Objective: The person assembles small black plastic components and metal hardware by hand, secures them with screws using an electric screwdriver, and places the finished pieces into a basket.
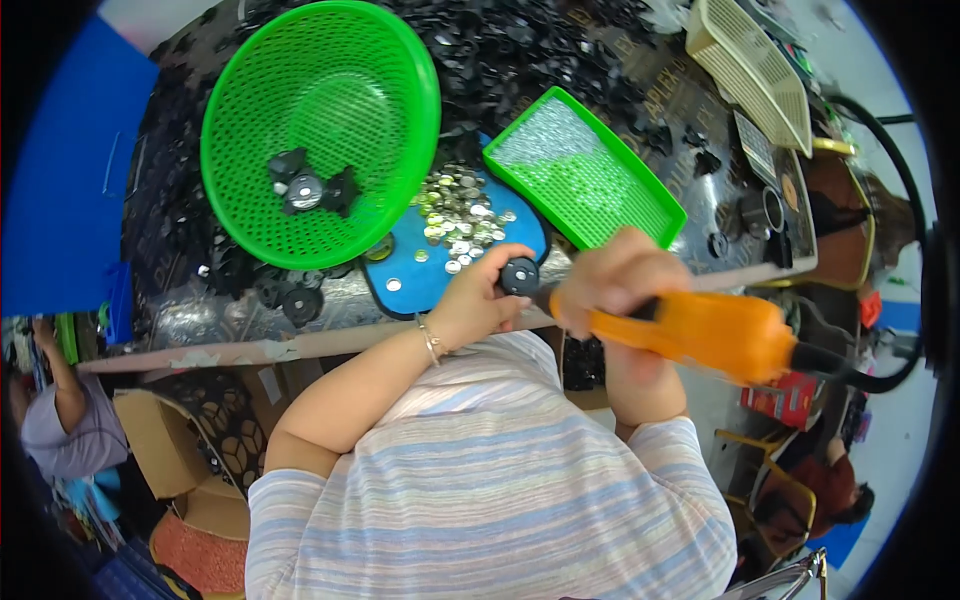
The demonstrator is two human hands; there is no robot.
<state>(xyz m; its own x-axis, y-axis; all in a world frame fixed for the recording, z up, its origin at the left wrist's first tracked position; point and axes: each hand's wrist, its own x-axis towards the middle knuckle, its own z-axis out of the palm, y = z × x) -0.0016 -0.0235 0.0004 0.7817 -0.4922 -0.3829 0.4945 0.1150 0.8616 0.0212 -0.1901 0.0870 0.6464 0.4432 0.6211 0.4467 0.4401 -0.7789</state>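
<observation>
Left hand (475, 295) pinching round black part (519, 276), right hand (612, 280) gripping orange tool (700, 330)

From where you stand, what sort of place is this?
Probably a small assembly workshop. The right hand grips an orange power tool against a black round part held by the left hand, beside a pile of small metal discs and a green basket.

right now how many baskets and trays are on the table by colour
green round basket: 1
green flat tray: 1
cream basket: 1
total: 3
</observation>
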